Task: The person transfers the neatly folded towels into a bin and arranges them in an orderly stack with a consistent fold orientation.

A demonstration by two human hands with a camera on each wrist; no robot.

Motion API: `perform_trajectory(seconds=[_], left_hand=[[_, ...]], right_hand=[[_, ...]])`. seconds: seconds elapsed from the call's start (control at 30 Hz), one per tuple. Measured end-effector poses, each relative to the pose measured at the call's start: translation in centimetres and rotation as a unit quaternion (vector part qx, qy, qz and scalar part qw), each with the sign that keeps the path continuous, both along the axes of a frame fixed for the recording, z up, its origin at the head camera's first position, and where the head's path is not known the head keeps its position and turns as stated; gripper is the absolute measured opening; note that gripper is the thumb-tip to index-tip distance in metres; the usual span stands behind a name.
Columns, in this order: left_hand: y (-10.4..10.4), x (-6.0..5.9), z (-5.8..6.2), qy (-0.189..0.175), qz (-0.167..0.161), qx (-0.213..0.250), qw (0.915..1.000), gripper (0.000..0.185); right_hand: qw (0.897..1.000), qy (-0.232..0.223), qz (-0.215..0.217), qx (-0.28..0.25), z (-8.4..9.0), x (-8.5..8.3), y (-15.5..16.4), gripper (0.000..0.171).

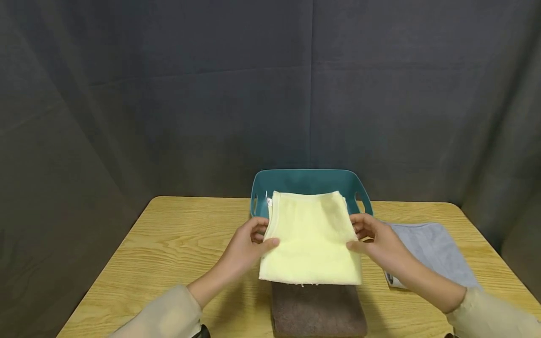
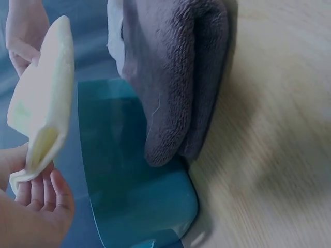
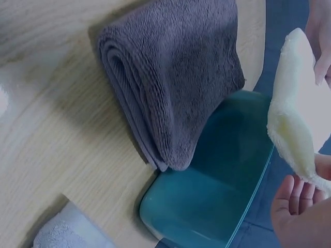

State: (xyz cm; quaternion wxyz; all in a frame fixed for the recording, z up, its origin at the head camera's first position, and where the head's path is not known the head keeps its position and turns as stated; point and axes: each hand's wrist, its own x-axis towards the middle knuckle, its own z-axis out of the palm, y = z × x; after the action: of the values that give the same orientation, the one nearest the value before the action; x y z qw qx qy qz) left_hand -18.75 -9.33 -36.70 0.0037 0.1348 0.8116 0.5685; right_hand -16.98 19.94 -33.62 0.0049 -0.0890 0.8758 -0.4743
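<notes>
Behind yellow towel point(image 1: 312, 239), teal basket point(image 1: 296, 180) interior and brown towel point(image 1: 317, 312) part-hidden.

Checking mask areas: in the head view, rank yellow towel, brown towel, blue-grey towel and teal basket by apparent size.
1. yellow towel, held up nearer the camera, so inflated
2. brown towel, partly cropped and covered
3. blue-grey towel and teal basket: visible areas look alike, unranked
</notes>
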Motion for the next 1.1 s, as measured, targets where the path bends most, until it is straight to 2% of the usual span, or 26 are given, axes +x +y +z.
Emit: perform_trajectory(seconds=[0.53,0.83,1.1], left_hand=[[0.3,-3.0,0.5,0.033,0.025,-0.003,0.9992,0.036],[1.0,-4.3,1.1,0.054,0.048,0.005,0.9974,0.042],[1.5,-5.8,1.3,0.067,0.070,0.022,0.9951,0.041]], right_hand=[[0.999,0.025,-0.005,0.029,0.9,-3.6,0.1,0.053],[0.998,0.051,-0.010,0.020,1.3,-5.6,0.2,0.051],[0.998,0.053,-0.029,0.011,1.5,-7.1,0.0,0.049]])
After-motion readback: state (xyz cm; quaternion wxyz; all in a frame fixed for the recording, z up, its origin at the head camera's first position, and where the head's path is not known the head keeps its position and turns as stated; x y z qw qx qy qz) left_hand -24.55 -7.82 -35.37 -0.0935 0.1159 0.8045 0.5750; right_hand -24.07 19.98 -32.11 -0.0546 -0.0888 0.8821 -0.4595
